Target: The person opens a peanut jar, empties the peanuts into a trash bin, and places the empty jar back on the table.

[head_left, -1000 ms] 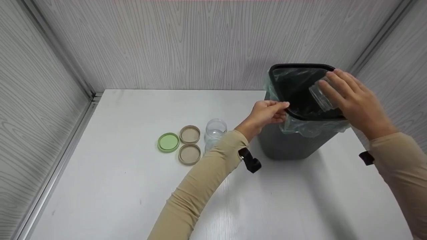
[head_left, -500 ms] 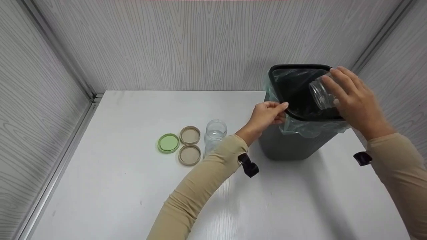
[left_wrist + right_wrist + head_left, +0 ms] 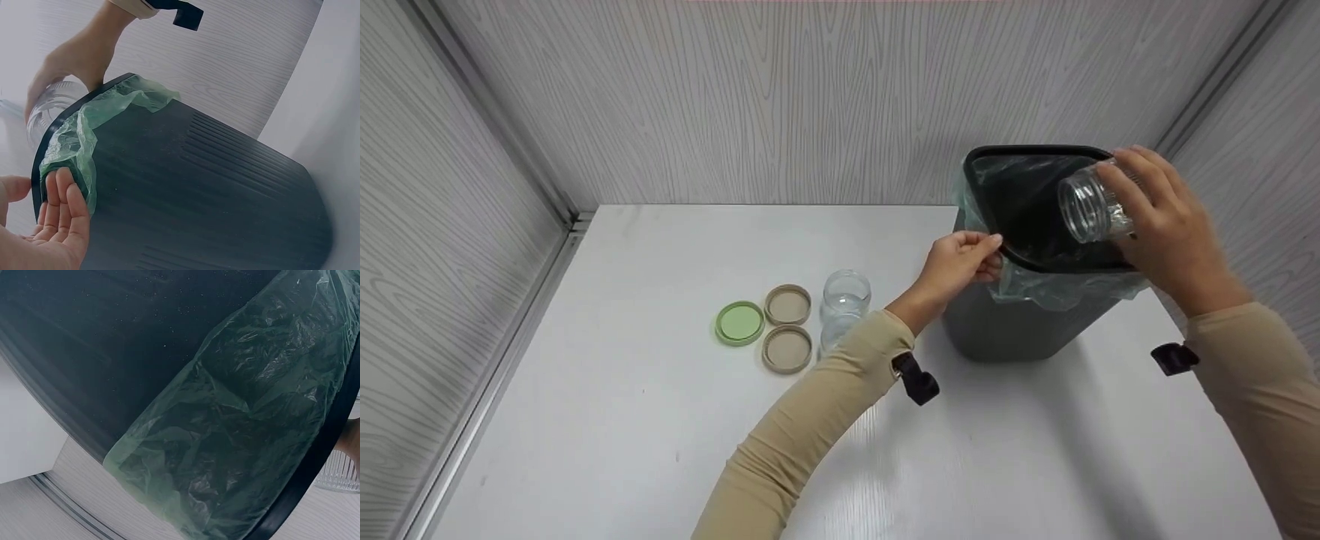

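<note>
Head view: right hand (image 3: pixel 1174 229) grip around jar (image 3: pixel 1091 210), mouth tilted down-left over bin (image 3: pixel 997 330).

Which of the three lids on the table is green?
The leftmost lid, farthest from the bin; the two lids beside it are tan.
</note>
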